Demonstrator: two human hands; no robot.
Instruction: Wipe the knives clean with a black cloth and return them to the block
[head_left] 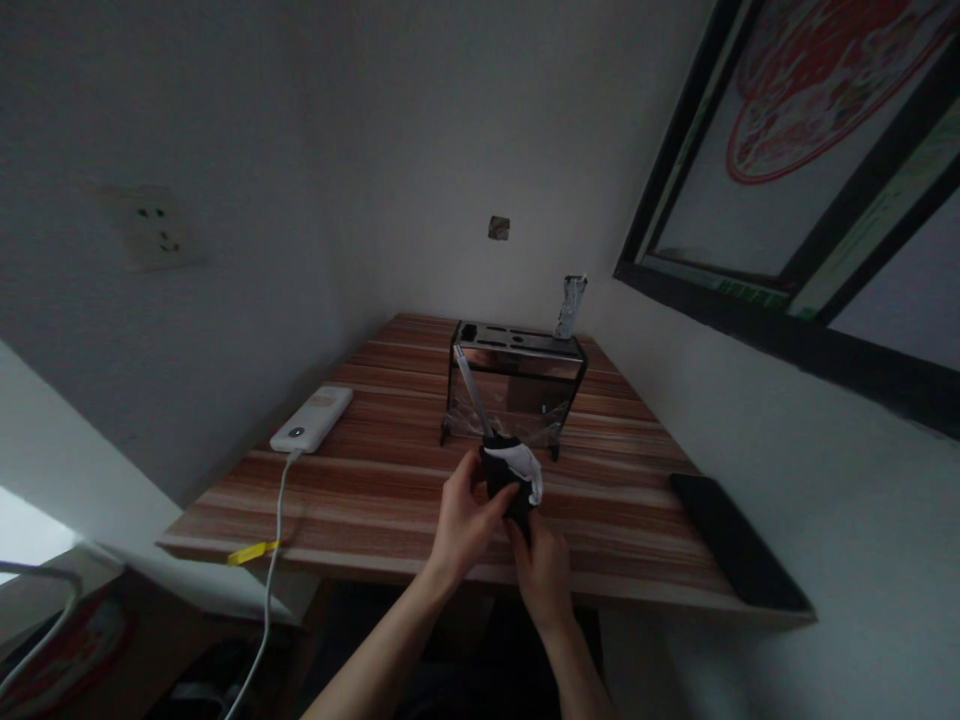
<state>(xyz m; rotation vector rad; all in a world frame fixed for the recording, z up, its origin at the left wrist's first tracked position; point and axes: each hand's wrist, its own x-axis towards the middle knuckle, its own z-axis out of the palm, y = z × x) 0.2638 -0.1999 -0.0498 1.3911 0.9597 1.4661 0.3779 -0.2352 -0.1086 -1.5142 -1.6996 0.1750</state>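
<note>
Both my hands meet at a narrow silver blade, which points up and to the left out of a black bundle. Soft white material hangs over the bundle's right side; whether the black part is a handle or cloth, I cannot tell. My left hand pinches the bundle from the left, thumb across its front. From below, my right hand grips its lower end. Just behind stands a slotted knife stand with dark legs and clear plastic film around its lower part. A plastic-wrapped handle sticks up from its right end.
A white power bank lies on the left of the wood-grain table, its cable running over the front edge past a yellow tag. A black phone-like slab rests at the right edge. Walls close in on both sides.
</note>
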